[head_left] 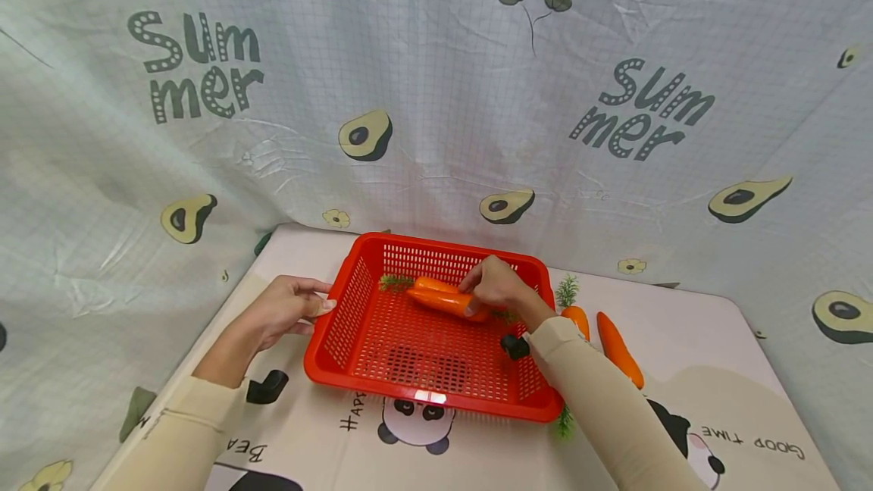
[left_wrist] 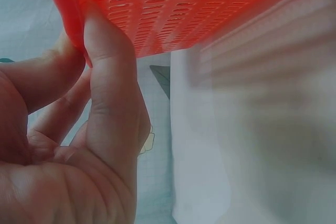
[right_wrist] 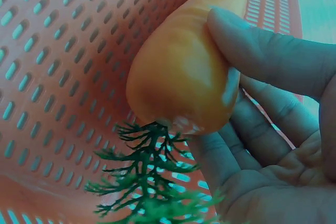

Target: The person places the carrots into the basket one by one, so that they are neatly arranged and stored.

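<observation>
A red perforated plastic basket [head_left: 470, 400] stands on the table. My left hand [head_left: 286, 309] pinches its left rim between thumb and fingers, as the left wrist view shows close up on the basket wall [left_wrist: 157, 14]. Inside the basket, my right hand [head_left: 499, 284] grips an orange toy carrot [head_left: 442, 301] near its thick, leafy end. The right wrist view shows thumb and fingers round this carrot [right_wrist: 178, 72], its green leaves [right_wrist: 147, 182] hanging free. Behind it lies a second carrot [head_left: 428, 283], partly hidden, with leaves [head_left: 395, 283] pointing left.
Right of the basket lie two more carrots, one bare [head_left: 619, 351] and one partly covered by the sleeve [head_left: 576, 318]. Green leaves [head_left: 564, 424] show by the basket's front right corner. A patterned curtain [head_left: 436, 97] hangs behind the table.
</observation>
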A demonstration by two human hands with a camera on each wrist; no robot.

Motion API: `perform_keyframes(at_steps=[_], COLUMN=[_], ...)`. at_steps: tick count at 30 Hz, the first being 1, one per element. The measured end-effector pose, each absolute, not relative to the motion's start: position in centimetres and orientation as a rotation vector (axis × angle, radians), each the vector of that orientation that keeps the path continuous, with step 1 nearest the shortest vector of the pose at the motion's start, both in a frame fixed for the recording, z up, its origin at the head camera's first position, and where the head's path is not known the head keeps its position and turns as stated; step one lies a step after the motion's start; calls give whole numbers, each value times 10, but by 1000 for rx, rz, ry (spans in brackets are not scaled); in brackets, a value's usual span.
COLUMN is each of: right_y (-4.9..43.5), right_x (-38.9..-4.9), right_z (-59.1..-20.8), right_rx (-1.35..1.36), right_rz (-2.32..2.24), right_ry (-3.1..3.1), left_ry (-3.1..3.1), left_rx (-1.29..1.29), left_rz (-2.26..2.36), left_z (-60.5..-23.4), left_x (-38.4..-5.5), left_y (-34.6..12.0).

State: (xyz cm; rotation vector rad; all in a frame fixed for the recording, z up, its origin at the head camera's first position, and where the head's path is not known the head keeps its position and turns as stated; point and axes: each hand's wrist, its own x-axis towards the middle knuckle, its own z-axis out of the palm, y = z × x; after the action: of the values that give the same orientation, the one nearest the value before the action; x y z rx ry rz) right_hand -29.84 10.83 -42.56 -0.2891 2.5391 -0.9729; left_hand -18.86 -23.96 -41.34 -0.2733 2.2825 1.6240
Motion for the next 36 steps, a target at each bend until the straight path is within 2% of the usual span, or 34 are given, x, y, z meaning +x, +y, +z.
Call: perform_keyframes(at_steps=[13,25,36], right_y=[112,115,146], right_x=[-291,-284,-280], right_z=[-426,-428,-389], right_rx=[-361,-311,-207], right_rz=[-872,-894,-1203], right_ry=[2610,2662,2660], left_ry=[2300,2294,2316], left_rx=[-256,-254,-251], left_rz=[1609,1604,1580], left_z=[-412,-415,-413], left_x=[-189,-187,-186], left_y=[-235,-233,-240])
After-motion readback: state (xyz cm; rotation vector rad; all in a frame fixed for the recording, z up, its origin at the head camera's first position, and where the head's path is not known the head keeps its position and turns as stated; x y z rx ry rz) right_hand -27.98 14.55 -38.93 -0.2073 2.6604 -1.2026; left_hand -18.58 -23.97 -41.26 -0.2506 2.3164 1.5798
